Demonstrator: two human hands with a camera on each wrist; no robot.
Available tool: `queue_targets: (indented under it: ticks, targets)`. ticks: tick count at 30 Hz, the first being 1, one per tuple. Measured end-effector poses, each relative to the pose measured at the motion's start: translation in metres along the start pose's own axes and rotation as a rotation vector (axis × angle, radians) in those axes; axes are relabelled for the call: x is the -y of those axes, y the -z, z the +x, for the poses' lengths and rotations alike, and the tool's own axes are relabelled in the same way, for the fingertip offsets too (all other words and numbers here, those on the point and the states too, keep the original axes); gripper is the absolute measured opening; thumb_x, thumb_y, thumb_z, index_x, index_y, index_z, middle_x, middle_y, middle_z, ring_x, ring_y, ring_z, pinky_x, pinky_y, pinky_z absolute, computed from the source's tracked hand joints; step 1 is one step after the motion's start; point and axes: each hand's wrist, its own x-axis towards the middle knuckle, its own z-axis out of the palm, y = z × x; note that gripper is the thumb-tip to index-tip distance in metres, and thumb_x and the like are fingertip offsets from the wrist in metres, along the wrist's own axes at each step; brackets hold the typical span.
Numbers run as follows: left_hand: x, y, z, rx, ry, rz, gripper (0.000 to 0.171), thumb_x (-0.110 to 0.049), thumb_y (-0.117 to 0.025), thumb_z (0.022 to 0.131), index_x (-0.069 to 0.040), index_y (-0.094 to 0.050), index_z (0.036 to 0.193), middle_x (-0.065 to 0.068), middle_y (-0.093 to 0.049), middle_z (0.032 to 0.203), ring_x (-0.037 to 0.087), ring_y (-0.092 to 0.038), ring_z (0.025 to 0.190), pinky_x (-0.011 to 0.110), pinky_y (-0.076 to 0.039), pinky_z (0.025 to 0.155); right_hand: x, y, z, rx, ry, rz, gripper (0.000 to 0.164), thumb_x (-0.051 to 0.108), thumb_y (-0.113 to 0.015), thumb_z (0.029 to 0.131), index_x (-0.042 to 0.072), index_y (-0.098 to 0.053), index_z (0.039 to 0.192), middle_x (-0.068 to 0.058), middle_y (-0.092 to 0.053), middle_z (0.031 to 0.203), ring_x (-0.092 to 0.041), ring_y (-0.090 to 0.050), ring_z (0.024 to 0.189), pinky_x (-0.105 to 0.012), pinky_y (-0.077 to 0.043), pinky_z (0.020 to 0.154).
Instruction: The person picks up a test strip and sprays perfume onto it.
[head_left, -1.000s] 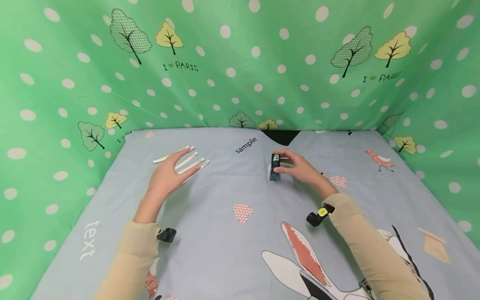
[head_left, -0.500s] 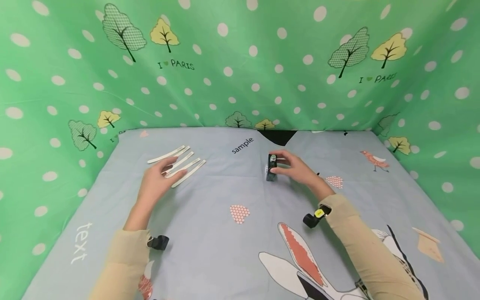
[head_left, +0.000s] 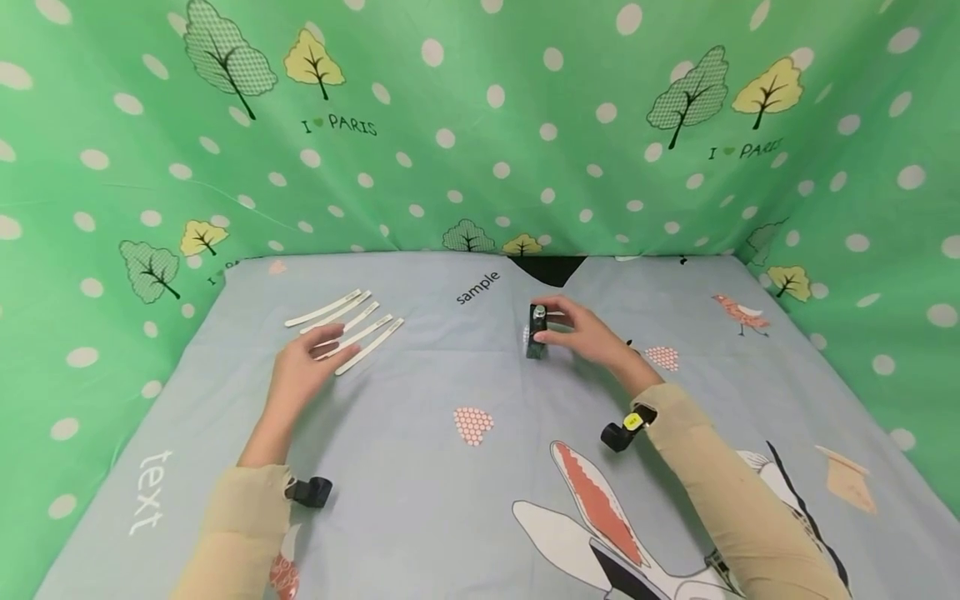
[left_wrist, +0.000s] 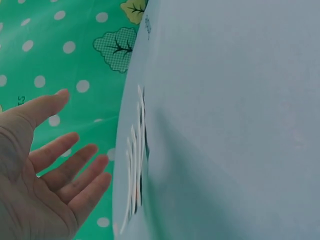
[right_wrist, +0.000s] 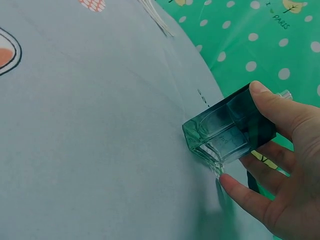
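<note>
Head view: just right of the frame's centre, a dark green glass bottle [head_left: 535,322], roughly upright, with a silver top [head_left: 540,312]. Gripped between thumb and fingers of the right hand [head_left: 583,335], extended from the lower right in a beige sleeve [head_left: 727,475]. Cannot tell base resting on the grey-blue cover [head_left: 420,517] from base just above it. Left of centre, the left hand [head_left: 298,368], holding nothing, thumb and fingers apart, partly hiding some of five white strips [head_left: 371,347] laid side by side. Cannot tell touching from hovering there. Printed on the cover: a pink dotted heart [head_left: 473,426] near the centre, long white rabbit ears [head_left: 555,537] toward the bottom right. Across the top and down both sides, a green dotted curtain [head_left: 405,83].

Left wrist view: at the lower left, the left hand again, fingers loosely spread, wide gap to the thumb. Right of the fingertips, the strips, seen nearly edge-on and close together.

Right wrist view: right of centre, the bottle, slanted across the frame, clearer green toward its base, with thumb along the upper side and fingers below. At the top edge, ends of the strips.
</note>
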Motion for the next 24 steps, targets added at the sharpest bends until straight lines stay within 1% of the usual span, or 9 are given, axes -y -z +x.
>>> queue_targets:
  ticks: [5, 11, 17, 22, 23, 24]
  targets:
    - [0.003, 0.0, 0.0, 0.001, 0.021, -0.016, 0.059, -0.034, -0.07, 0.094, -0.001, -0.054, 0.14, 0.022, -0.055, 0.144, 0.041, -0.055, 0.13, 0.051, -0.048, 0.106, -0.003, 0.001, 0.002, 0.001, 0.008, -0.015, 0.061, 0.02, -0.072, 0.093, 0.011, -0.044, 0.147, -0.014, -0.046, 0.152, -0.039, -0.043, 0.141, -0.052, -0.034, 0.12]
    - [0.009, -0.002, 0.0, 0.005, 0.042, -0.018, 0.06, -0.038, -0.069, 0.094, -0.002, -0.055, 0.139, 0.021, -0.056, 0.143, 0.04, -0.057, 0.128, 0.053, -0.048, 0.106, -0.006, 0.002, 0.003, -0.003, 0.01, -0.031, 0.062, 0.022, -0.072, 0.093, 0.012, -0.044, 0.147, -0.013, -0.046, 0.152, -0.038, -0.044, 0.141, -0.052, -0.034, 0.12]
    - [0.014, -0.005, 0.001, 0.003, 0.072, -0.016, 0.057, -0.034, -0.069, 0.094, -0.003, -0.055, 0.139, 0.02, -0.056, 0.143, 0.04, -0.058, 0.128, 0.053, -0.048, 0.106, -0.007, 0.002, 0.002, -0.004, 0.02, -0.028, 0.061, 0.021, -0.071, 0.093, 0.011, -0.044, 0.147, -0.014, -0.046, 0.152, -0.039, -0.043, 0.141, -0.052, -0.034, 0.12]
    - [0.019, -0.008, 0.002, 0.01, 0.08, -0.009, 0.059, -0.039, -0.069, 0.094, -0.002, -0.056, 0.138, 0.019, -0.057, 0.142, 0.038, -0.059, 0.127, 0.049, -0.049, 0.104, -0.006, 0.002, 0.001, -0.001, 0.021, -0.03, 0.062, 0.022, -0.072, 0.093, 0.011, -0.044, 0.148, -0.014, -0.046, 0.152, -0.039, -0.043, 0.141, -0.052, -0.034, 0.12]
    - [0.02, -0.008, 0.002, 0.013, 0.081, -0.003, 0.059, -0.039, -0.069, 0.093, -0.002, -0.056, 0.138, 0.019, -0.057, 0.142, 0.038, -0.059, 0.127, 0.046, -0.051, 0.103, -0.006, 0.002, 0.001, -0.001, 0.018, -0.03, 0.062, 0.022, -0.072, 0.093, 0.011, -0.044, 0.148, -0.014, -0.046, 0.151, -0.039, -0.043, 0.141, -0.052, -0.034, 0.12]
    - [0.021, -0.008, 0.002, 0.015, 0.083, 0.002, 0.059, -0.04, -0.069, 0.093, -0.002, -0.056, 0.138, 0.018, -0.058, 0.141, 0.037, -0.059, 0.127, 0.04, -0.053, 0.1, -0.006, 0.002, 0.001, -0.002, 0.014, -0.03, 0.062, 0.022, -0.072, 0.093, 0.012, -0.044, 0.148, -0.013, -0.046, 0.151, -0.039, -0.043, 0.141, -0.052, -0.034, 0.12]
